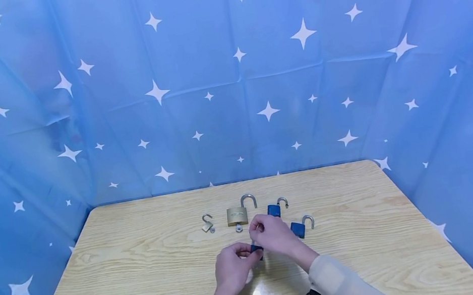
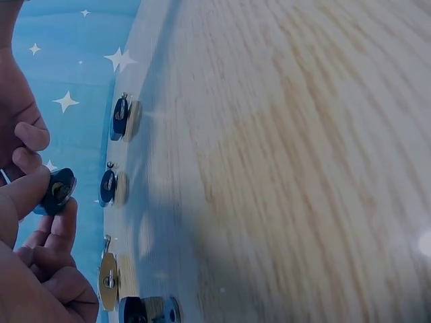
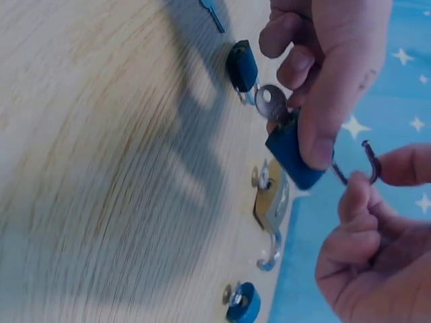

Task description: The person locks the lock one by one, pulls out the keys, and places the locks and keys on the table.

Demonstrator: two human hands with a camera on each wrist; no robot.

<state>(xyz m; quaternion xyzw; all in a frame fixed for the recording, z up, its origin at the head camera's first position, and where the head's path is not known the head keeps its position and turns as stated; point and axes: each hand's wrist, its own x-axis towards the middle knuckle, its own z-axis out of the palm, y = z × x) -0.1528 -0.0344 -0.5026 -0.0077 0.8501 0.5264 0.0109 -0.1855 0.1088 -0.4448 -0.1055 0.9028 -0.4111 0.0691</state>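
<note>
My left hand (image 1: pixel 232 269) grips the body of a small blue padlock (image 3: pixel 291 153) between thumb and fingers, above the table. A key (image 3: pixel 271 103) sticks out of the bottom of that body. At the other end, my right hand (image 1: pixel 273 233) pinches the bend of the raised metal shackle (image 3: pixel 340 173), whose free end stands outside the body. From the left wrist view, the padlock's dark bottom face (image 2: pixel 62 190) shows between the left thumb and fingers. Just beyond the hands lie a large brass padlock (image 1: pixel 237 216) and a blue padlock (image 1: pixel 274 210), both with raised shackles.
Another blue padlock (image 1: pixel 298 230) with its shackle up lies right of my right hand. A small brass-coloured padlock (image 1: pixel 207 226) is at the left end of the row. All rest on a wooden table (image 1: pixel 143 263), with a blue star-patterned curtain (image 1: pixel 217 140) behind it.
</note>
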